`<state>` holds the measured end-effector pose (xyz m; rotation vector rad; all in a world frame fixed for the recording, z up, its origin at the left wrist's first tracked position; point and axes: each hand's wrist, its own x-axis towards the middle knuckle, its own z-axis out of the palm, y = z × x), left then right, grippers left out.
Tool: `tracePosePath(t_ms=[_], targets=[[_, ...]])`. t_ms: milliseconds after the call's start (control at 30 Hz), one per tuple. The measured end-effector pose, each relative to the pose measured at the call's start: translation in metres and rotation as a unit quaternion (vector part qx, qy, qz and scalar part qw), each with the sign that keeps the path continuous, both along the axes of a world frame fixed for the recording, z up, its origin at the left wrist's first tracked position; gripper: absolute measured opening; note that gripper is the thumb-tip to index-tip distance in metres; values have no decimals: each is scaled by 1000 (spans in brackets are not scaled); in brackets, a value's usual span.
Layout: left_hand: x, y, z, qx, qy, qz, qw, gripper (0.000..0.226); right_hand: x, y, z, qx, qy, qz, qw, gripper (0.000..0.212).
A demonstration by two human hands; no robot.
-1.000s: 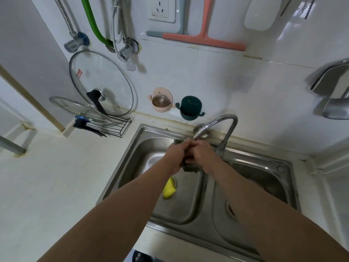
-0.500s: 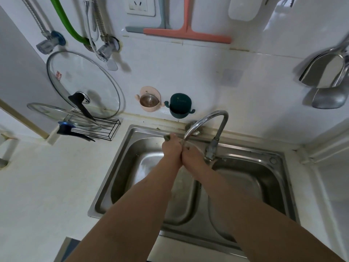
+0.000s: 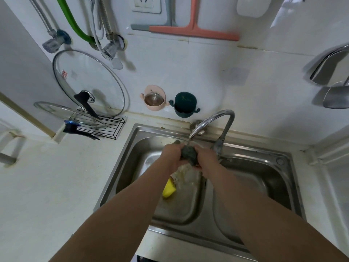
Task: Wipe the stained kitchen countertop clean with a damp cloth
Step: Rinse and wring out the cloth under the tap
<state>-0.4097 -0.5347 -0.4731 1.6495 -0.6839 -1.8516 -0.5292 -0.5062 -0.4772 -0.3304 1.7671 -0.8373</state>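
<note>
Both hands at frame centre, left hand (image 3: 172,156) and right hand (image 3: 206,159) gripping a dark balled cloth (image 3: 188,153), under the tap (image 3: 211,123), over the sink's (image 3: 132,148) left basin, countertop (image 3: 56,186) at left.

Even, bright, cool light. Soft shadows fall right of the wall cups (image 3: 186,104) and glass lid (image 3: 88,83). Glare marks the sink (image 3: 283,163) steel right of the fingers (image 3: 200,150). Wide-angle bending warps edges; the hanging ladles (image 3: 332,78) look stretched, slightly soft.
</note>
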Motion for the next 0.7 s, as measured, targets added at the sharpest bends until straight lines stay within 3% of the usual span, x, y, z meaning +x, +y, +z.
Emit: tracePosePath(t_ms=[67,133,200,333,400,467,500,567,633,700], targets=[[15,3,-6,-12,-18,-27,999,12,8,0,5,-5,-94,-62,994,26],[28,6,-8,-29,-52,-26,998,18,15,-2,9,-8,-147,-39,988,24],[40,7,-8,-24,-75,-5,997,26,27,-5,16,-9,-142,25,990,18],[62,11,-2,30,-4,54,998,27,41,-10,29,-51,-31,157,986,32],[63,17,2,39,85,66,993,36,44,-14,30,-79,-25,148,986,28],[55,22,3,32,186,90,978,50,40,-16,28,-72,62,137,986,15],[49,23,4,27,218,94,971,53,37,-18,25,-79,103,141,981,19],[31,23,4,-4,218,71,973,50,30,-15,23,-90,126,158,975,32],[13,23,0,-24,166,54,984,41,22,-12,22,-74,124,138,980,40],[0,20,-5,1,105,87,991,30,13,-8,21,-78,135,150,976,18]])
